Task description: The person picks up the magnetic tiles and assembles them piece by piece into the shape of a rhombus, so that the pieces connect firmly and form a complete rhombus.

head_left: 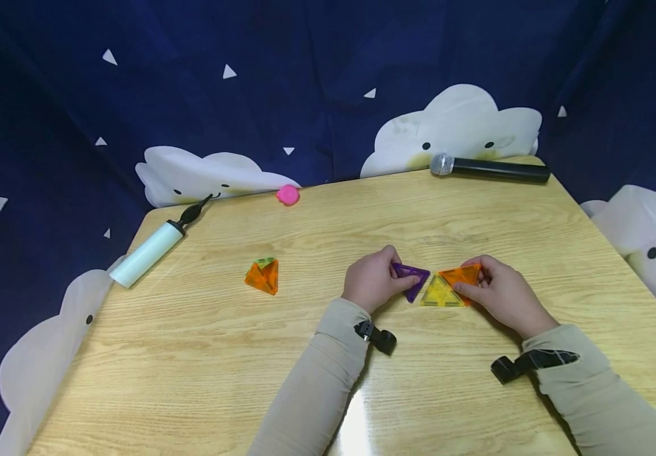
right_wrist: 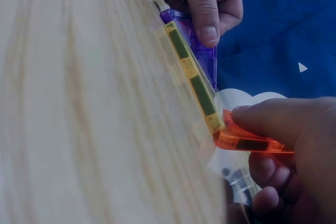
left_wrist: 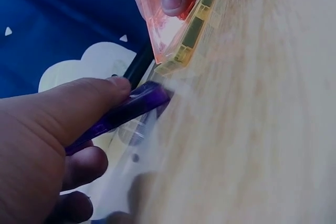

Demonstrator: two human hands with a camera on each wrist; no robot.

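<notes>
My left hand pinches a purple triangular magnetic tile between thumb and fingers, just left of a yellow tile. That yellow triangular tile stands near the table's middle right, one edge low along the wood. An orange triangular tile adjoins its right side, and my right hand grips it by thumb and fingers. In the left wrist view the purple tile is tilted, with a small gap to the yellow tile. The right wrist view shows the orange tile meeting the yellow tile's end.
Left of the hands, a small cluster of orange and green tiles sits on the wooden table. A pale blue hand pump lies at the left edge, a pink round object at the back, and a black microphone at back right.
</notes>
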